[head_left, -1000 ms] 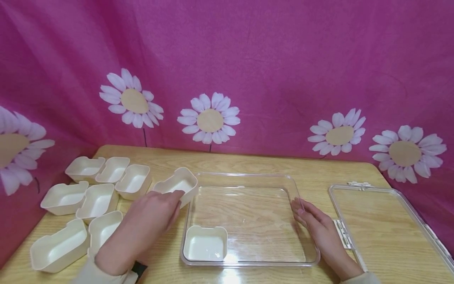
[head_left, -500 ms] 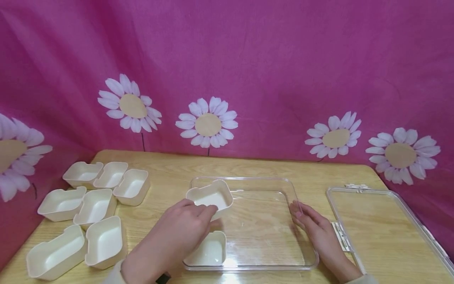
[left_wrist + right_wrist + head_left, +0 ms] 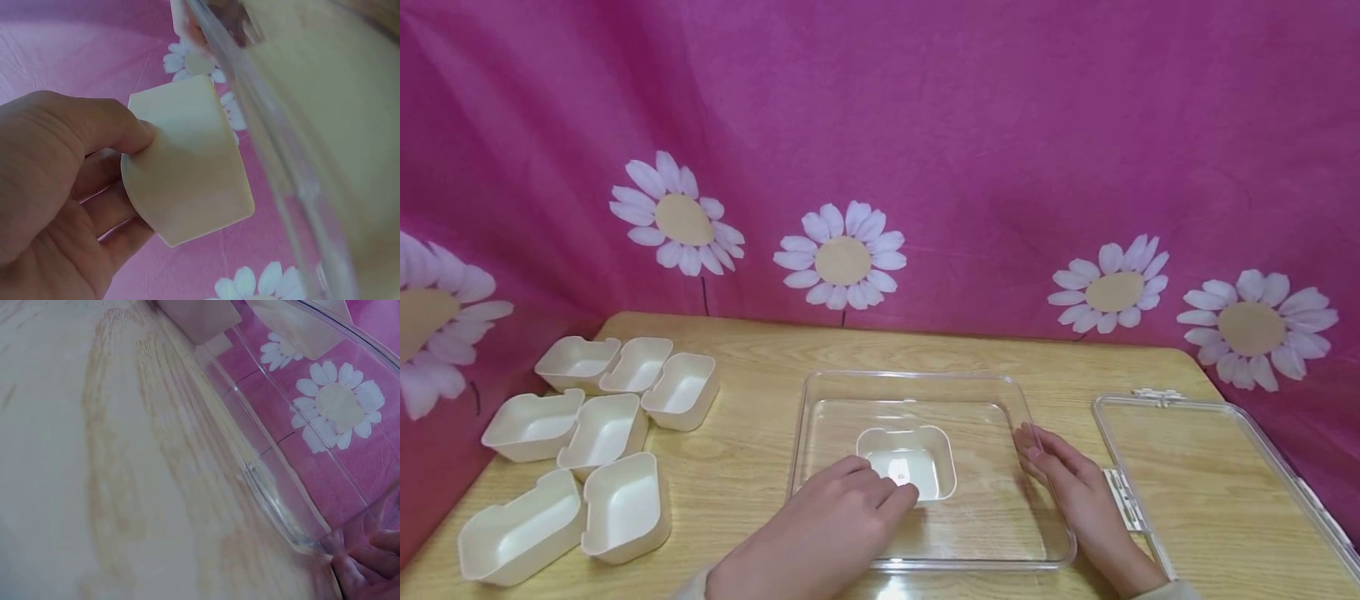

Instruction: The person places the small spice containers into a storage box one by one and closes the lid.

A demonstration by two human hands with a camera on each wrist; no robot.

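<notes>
My left hand grips a small cream plastic bin by its near side, thumb on one face and fingers on the other. In the left wrist view the flat outer face of the cream bin shows beyond the thumb. That bin is over the middle of a shallow clear plastic box. My right hand rests against the box's right wall, fingers extended along it. Fingers of the right hand also show at the box's corner in the right wrist view. The box's front-left corner is hidden behind my left hand.
Several cream bins stand grouped on the left of the wooden table. A clear lid with white clips lies on the right. Behind the table hangs a magenta cloth printed with daisies.
The left hand has carried the cream bin rightward from the table, across the clear box's left rim, and lower over its middle. My right hand has stayed at the right wall.
</notes>
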